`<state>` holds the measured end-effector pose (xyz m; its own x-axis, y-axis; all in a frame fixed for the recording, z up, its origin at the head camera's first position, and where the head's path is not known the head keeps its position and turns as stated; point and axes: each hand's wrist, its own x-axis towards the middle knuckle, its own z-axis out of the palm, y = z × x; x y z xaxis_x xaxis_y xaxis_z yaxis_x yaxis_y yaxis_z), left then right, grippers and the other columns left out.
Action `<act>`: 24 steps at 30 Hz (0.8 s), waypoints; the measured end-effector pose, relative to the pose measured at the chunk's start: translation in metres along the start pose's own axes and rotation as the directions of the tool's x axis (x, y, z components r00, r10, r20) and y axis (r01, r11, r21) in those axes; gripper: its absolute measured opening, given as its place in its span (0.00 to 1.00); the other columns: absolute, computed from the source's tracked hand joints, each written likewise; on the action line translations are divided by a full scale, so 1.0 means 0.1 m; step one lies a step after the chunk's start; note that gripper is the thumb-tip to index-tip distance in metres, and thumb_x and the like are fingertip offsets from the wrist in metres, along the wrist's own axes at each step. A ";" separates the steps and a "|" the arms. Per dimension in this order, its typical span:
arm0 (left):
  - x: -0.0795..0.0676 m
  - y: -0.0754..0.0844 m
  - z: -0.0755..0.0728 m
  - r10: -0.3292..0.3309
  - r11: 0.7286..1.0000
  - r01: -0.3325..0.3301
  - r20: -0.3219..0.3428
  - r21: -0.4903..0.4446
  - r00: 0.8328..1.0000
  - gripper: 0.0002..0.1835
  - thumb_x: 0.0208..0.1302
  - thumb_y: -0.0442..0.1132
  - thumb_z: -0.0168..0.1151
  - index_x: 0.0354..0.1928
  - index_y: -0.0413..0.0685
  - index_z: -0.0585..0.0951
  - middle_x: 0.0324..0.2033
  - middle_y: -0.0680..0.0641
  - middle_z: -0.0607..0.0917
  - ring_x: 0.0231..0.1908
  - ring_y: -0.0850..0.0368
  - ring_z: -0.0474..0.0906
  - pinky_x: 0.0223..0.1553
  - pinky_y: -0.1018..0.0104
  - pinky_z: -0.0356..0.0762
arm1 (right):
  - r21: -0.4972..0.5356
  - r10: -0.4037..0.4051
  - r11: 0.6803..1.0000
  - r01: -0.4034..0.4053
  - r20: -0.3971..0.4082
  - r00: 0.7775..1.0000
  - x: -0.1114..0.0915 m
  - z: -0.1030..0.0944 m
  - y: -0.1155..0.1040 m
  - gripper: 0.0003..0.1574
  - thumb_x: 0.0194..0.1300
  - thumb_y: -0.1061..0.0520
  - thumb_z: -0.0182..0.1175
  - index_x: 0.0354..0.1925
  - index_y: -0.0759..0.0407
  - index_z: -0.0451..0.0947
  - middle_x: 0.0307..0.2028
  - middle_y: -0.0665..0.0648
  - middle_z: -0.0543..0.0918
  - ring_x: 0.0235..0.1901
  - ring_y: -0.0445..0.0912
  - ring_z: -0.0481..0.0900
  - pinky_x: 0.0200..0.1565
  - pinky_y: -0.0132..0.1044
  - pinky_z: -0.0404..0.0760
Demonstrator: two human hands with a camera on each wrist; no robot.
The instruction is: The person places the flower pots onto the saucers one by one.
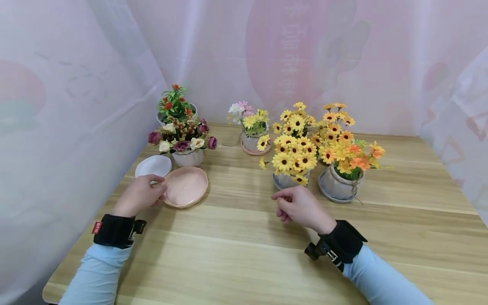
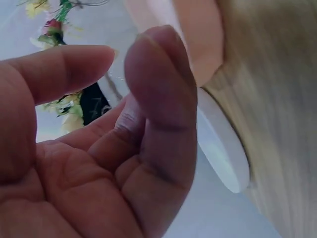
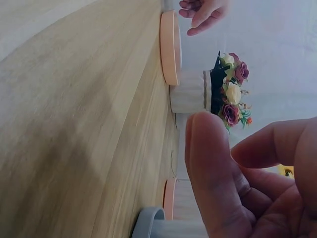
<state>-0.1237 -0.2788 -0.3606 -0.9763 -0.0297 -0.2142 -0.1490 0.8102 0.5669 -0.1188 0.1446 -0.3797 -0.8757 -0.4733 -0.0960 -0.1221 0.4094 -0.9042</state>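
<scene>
My left hand hovers over the near edges of two saucers, its fingers loosely bent and nothing between them. A pink saucer lies to its right, and a white saucer sits just behind it. Beyond them stands a white pot of purple and cream roses. Above the tabletop, my right hand is loosely curled with nothing in it. Nearest to it is a pot of yellow daisies on a grey-blue saucer. In the right wrist view, thumb and fingers hold nothing.
To the right, a twine-tied pot of orange and yellow flowers rests on a grey-blue saucer. More daisies stand behind. Further back are a pot of pink and yellow flowers and a red-flowered plant. Printed curtains surround the wooden table.
</scene>
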 end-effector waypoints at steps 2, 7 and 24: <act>0.02 -0.02 0.02 -0.008 1.000 0.008 -0.005 0.006 1.000 0.25 0.73 0.40 0.52 0.62 0.25 0.70 0.26 0.45 0.84 0.26 0.53 0.79 0.27 0.64 0.76 | 0.011 0.006 1.000 -0.006 0.011 1.000 0.04 0.03 -0.01 0.18 0.71 0.66 0.50 0.52 0.73 0.79 0.23 0.58 0.82 0.23 0.49 0.83 0.28 0.47 0.86; 0.05 -0.03 0.04 -0.059 0.997 0.059 -0.006 0.048 0.998 0.28 0.71 0.40 0.54 0.64 0.25 0.68 0.21 0.44 0.82 0.21 0.54 0.75 0.24 0.64 0.71 | 0.020 0.026 0.999 -0.026 0.019 0.999 0.13 0.11 -0.03 0.18 0.70 0.66 0.51 0.53 0.73 0.79 0.22 0.57 0.82 0.22 0.48 0.83 0.27 0.45 0.86; 0.14 -0.02 0.20 -0.121 0.991 0.122 0.029 -0.056 0.992 0.30 0.63 0.30 0.54 0.65 0.21 0.65 0.20 0.46 0.84 0.19 0.57 0.81 0.23 0.65 0.82 | 0.030 0.073 0.997 -0.073 0.029 0.997 0.41 0.28 -0.04 0.19 0.70 0.65 0.51 0.54 0.73 0.79 0.22 0.58 0.83 0.20 0.48 0.83 0.27 0.44 0.87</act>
<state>-0.1342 -0.2694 -0.3803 -0.9462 -0.1100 -0.3043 -0.2756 0.7665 0.5801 -0.1410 0.1019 -0.3914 -0.8681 -0.4651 -0.1736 -0.0435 0.4196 -0.9067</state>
